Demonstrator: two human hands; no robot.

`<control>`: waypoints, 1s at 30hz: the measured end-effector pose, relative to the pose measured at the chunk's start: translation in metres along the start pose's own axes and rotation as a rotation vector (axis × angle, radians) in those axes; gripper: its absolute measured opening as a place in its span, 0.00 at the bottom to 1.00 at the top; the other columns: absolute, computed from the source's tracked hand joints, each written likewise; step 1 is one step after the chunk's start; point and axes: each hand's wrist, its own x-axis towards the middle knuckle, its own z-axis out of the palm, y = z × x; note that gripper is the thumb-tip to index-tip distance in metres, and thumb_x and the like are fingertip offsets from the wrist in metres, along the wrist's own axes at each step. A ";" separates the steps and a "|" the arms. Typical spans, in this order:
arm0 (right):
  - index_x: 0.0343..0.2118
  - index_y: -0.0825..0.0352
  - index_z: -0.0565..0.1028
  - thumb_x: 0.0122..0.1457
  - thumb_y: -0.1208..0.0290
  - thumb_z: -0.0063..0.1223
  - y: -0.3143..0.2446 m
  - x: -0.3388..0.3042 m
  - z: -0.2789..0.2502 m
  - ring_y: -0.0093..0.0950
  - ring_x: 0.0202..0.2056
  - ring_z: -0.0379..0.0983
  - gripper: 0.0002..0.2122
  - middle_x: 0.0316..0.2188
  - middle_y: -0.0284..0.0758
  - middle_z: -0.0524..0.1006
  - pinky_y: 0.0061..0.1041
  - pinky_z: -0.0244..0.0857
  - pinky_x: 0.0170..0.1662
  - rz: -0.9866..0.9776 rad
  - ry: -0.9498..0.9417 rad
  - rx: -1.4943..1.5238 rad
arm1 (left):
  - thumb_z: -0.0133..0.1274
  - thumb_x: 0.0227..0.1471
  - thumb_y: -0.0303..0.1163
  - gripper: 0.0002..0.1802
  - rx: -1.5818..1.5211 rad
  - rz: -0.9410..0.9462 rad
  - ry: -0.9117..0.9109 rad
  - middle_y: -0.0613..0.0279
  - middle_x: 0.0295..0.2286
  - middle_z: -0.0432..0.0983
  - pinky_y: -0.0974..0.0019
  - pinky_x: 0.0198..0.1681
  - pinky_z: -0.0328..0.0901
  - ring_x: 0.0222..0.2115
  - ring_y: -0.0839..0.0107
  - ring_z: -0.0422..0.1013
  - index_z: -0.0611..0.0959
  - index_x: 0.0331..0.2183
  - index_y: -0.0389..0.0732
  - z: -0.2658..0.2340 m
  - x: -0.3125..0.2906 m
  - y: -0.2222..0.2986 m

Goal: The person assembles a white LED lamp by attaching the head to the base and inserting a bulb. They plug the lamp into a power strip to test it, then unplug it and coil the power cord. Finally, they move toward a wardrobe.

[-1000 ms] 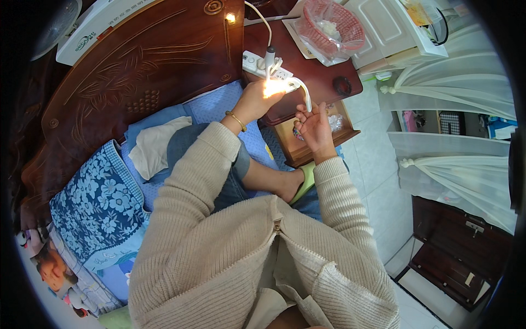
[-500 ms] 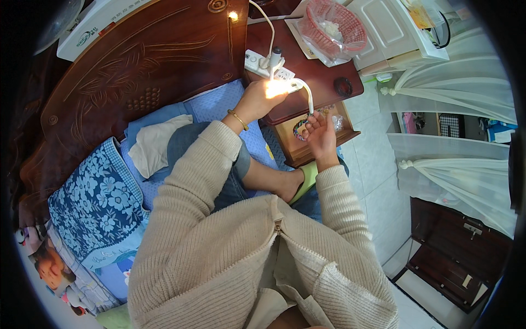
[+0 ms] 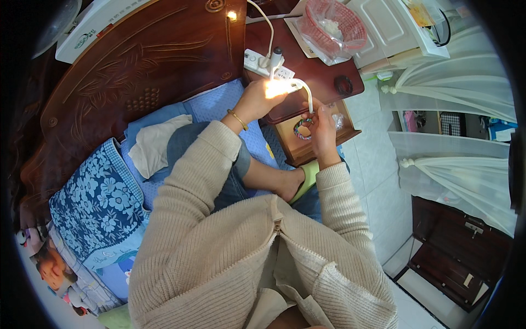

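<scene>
My left hand [image 3: 256, 101], with a bracelet at the wrist, is closed around a brightly glowing white lamp [image 3: 286, 86]. Glare hides the lamp's outline and some of my fingertips. From its right end a thick white cord [image 3: 308, 94] curves downward. My right hand [image 3: 323, 130] has its fingers bent and closed on the cord's lower end. Just behind the lamp stands a white stick with a dark tip [image 3: 276, 52], beside a white power strip [image 3: 256, 61]. Under my right hand, an open wooden drawer [image 3: 296, 158] contains a braided multicoloured ring [image 3: 301, 129].
The dark red nightstand [image 3: 274, 34] bears a pink basket [image 3: 350, 33] in clear plastic and a dark coiled band [image 3: 343, 85]. A carved headboard [image 3: 142, 66] rises at left above the bed with a blue floral pillow [image 3: 101, 197]. White curtains [image 3: 455, 164] hang at right.
My right hand has turned, its palm no longer facing up, and its fingers have closed at the lower end of the white cord. My left hand stays on the glowing lamp.
</scene>
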 end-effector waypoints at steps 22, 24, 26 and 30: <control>0.38 0.67 0.71 0.56 0.75 0.51 0.003 0.001 -0.012 0.13 0.28 0.64 0.07 0.27 0.25 0.71 0.12 0.60 0.31 -0.065 -0.014 -0.277 | 0.51 0.47 0.35 0.13 0.020 0.031 0.014 0.50 0.29 0.76 0.60 0.35 0.67 0.31 0.54 0.72 0.80 0.32 0.36 0.000 0.000 -0.001; 0.37 0.67 0.71 0.56 0.75 0.51 0.010 0.004 -0.018 0.12 0.28 0.64 0.07 0.27 0.24 0.70 0.12 0.59 0.32 -0.146 -0.005 -0.324 | 0.50 0.47 0.35 0.13 0.007 0.016 0.011 0.50 0.29 0.76 0.60 0.34 0.67 0.31 0.54 0.72 0.80 0.32 0.37 0.000 0.000 -0.003; 0.37 0.67 0.71 0.56 0.75 0.51 0.016 0.008 -0.025 0.12 0.28 0.63 0.06 0.27 0.23 0.70 0.12 0.59 0.32 -0.233 0.006 -0.382 | 0.50 0.47 0.35 0.13 -0.005 0.009 0.010 0.50 0.29 0.76 0.60 0.34 0.66 0.30 0.54 0.72 0.80 0.32 0.37 0.001 0.000 -0.003; 0.36 0.67 0.72 0.57 0.72 0.51 0.017 0.009 -0.021 0.13 0.28 0.64 0.07 0.26 0.24 0.71 0.12 0.59 0.31 -0.228 0.059 -0.342 | 0.50 0.47 0.36 0.13 -0.019 -0.004 0.006 0.51 0.28 0.76 0.61 0.34 0.66 0.30 0.54 0.72 0.80 0.32 0.37 0.001 0.000 -0.001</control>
